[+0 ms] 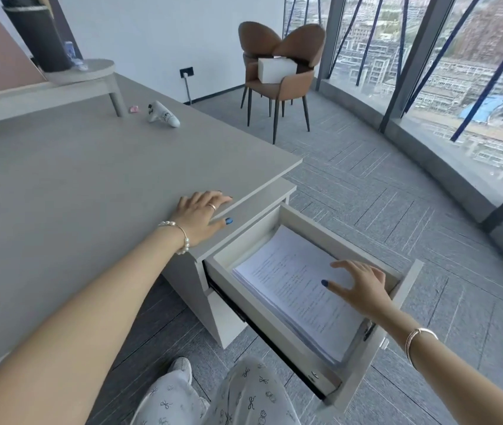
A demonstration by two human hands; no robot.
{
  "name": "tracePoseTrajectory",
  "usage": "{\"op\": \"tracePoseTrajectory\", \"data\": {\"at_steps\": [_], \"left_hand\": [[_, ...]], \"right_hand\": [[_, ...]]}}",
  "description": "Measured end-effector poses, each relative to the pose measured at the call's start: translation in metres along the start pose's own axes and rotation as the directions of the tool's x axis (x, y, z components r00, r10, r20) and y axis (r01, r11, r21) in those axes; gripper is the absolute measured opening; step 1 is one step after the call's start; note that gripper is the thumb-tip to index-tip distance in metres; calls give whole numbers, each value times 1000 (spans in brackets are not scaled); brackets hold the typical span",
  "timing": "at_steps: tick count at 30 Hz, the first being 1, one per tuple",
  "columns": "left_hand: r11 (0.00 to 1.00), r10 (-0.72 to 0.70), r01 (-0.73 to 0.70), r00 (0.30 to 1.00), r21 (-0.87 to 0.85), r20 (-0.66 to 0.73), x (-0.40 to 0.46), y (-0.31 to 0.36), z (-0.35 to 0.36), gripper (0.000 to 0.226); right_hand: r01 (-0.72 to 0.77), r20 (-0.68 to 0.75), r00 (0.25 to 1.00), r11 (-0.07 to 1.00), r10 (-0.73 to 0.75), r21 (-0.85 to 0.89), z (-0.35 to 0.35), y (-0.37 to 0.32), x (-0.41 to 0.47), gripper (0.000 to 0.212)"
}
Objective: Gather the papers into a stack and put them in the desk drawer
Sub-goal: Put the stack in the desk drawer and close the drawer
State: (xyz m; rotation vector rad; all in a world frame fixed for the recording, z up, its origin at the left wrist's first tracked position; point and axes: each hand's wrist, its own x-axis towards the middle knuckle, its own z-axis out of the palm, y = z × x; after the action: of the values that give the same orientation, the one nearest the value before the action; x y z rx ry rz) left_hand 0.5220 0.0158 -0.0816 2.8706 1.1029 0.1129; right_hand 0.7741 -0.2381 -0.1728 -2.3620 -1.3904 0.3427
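In the lower centre of the frame, a pale grey pull-out desk drawer stands open, and a thick stack of white printed papers lies flat inside it, filling most of the compartment. The right hand, at centre right, rests palm-down on the top sheet near the drawer's outer front panel, its fingers spread apart and flat, gripping nothing. The left hand, at mid-frame, lies flat on the front corner of the wide matte grey desk top, just above the open drawer, fingers loosely spread. A white handheld controller lies on the desk in the upper left, near a raised grey shelf. A brown upholstered chair carrying a white box stands at upper centre beside the window.
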Motion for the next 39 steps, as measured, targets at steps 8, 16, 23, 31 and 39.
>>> {"op": "tracePoseTrajectory", "data": {"at_steps": [8, 16, 23, 31, 39], "left_hand": [[996, -24, 19, 998, -86, -56, 4, -3, 6, 43], [993, -42, 34, 997, -116, -59, 4, -2, 4, 42], [978, -62, 47, 996, -202, -67, 3, -2, 3, 37], [972, -77, 57, 994, -227, -81, 5, -4, 4, 38], [963, -91, 65, 992, -260, -88, 7, -6, 4, 36]], "right_hand": [[73, -339, 941, 990, -28, 121, 14, 3, -9, 30], [112, -345, 939, 958, -15, 264, 29, -49, 36, 44], [17, -261, 960, 913, 98, 408, 33, -95, 52, 83], [-176, 79, 984, 797, 161, 578, 40, -59, 20, 129], [-170, 149, 984, 735, 95, 656, 50, -65, 27, 147]]}}
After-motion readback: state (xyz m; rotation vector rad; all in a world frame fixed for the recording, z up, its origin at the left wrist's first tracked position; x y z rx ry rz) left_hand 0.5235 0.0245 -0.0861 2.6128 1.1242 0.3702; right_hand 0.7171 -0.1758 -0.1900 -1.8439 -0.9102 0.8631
